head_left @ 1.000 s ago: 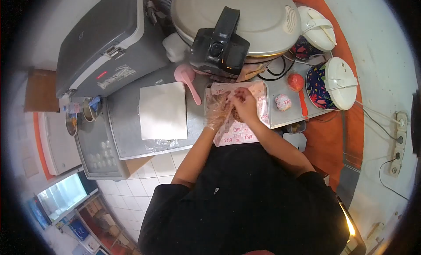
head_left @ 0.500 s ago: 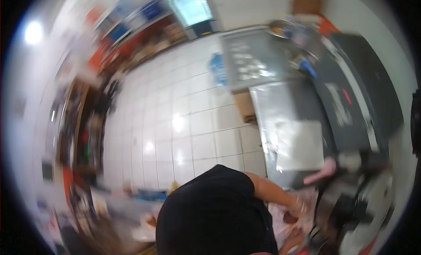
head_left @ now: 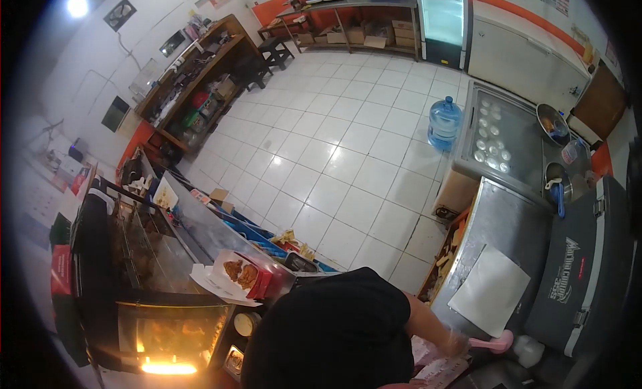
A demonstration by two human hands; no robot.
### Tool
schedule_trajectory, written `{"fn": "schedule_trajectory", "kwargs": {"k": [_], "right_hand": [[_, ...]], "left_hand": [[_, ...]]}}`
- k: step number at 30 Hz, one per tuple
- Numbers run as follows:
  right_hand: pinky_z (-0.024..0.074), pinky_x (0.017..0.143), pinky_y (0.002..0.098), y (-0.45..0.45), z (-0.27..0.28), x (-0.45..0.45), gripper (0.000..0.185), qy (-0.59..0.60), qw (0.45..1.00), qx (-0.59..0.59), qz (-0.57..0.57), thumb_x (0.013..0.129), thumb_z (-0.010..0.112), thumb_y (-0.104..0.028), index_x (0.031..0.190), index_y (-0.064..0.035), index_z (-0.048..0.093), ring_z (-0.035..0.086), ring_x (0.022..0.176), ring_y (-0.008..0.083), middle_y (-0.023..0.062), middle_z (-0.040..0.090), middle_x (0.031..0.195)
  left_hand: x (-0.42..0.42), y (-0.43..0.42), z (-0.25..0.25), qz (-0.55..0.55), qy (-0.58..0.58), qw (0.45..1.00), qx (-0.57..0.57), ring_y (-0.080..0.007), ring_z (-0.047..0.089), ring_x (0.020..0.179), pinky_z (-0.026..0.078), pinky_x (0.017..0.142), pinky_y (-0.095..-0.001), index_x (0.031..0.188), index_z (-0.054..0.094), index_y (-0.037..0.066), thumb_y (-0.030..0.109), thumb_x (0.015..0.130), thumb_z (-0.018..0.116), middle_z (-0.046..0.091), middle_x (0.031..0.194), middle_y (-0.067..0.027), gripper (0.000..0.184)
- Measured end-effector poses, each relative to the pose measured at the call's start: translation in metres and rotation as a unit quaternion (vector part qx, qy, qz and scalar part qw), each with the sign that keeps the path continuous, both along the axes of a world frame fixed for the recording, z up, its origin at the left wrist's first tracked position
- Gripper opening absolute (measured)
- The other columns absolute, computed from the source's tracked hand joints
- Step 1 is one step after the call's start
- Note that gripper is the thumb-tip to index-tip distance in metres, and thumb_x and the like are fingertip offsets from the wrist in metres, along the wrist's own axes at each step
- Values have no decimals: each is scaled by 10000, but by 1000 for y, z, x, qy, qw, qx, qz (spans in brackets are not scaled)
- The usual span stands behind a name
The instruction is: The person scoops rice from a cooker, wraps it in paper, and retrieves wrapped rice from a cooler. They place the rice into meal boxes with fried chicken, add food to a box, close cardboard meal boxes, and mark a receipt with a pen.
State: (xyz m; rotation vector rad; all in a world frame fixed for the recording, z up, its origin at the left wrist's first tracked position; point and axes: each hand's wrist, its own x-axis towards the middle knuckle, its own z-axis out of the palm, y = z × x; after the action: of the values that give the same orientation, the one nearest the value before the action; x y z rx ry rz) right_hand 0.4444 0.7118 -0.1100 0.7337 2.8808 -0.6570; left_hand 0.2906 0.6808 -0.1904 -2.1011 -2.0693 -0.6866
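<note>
My left arm reaches from my black sleeve (head_left: 348,322) toward the counter at lower right. My left hand (head_left: 453,345) is blurred, its fingers not distinct, over pink-and-white printed paper (head_left: 441,374) that may be a food box. Beside that hand lies a pink handle-like utensil (head_left: 493,341). At the bottom edge a sliver of skin shows, perhaps my right forearm; the right hand itself is out of sight. Behind me, an open red-and-white box (head_left: 267,282) holds fried chicken (head_left: 241,274).
A lit glass warmer (head_left: 174,335) stands at lower left. White paper (head_left: 490,290) lies on the metal counter (head_left: 498,215) beside a dark cooler box (head_left: 578,275). Beyond are a glass-top freezer (head_left: 511,148) and a blue water jug (head_left: 444,123) on the tiled floor.
My view has turned left and sharpened, bringing the warmer and chicken box into clear sight. My left hand stays by the printed paper; the other hand near it no longer shows.
</note>
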Motion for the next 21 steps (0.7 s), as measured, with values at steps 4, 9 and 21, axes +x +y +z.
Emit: {"fn": "schedule_trajectory", "kwargs": {"k": [4, 9, 21], "right_hand": [[267, 1010, 523, -2, 1, 9, 474, -3, 1000, -12, -10, 911, 549, -272, 1288, 14, 510, 398, 1217, 393, 183, 475, 1317], [207, 1062, 537, -7, 5, 31, 517, -5, 999, -29, -37, 919, 525, -288, 1345, 0, 470, 333, 1293, 397, 177, 421, 1393], [58, 1140, 631, -97, 16, 107, 554, 53, 977, -35, -203, 911, 496, -288, 1423, -77, 473, 210, 1463, 376, 117, 346, 1552]], "left_hand": [[-15, -31, 96, -67, -103, 977, -176, -313, 693, 887, 542, 780, -451, 913, 721, 58, 242, 821, 607, 713, 941, -142, 235], [5, -39, 114, -12, -242, 944, -225, -348, 673, 947, 524, 844, -454, 966, 721, 64, 281, 836, 604, 702, 992, -176, 278], [-1, -128, 73, 114, -384, 824, -402, -407, 633, 998, 492, 927, -464, 1135, 626, -50, 541, 797, 662, 641, 1099, -267, 682]]}}
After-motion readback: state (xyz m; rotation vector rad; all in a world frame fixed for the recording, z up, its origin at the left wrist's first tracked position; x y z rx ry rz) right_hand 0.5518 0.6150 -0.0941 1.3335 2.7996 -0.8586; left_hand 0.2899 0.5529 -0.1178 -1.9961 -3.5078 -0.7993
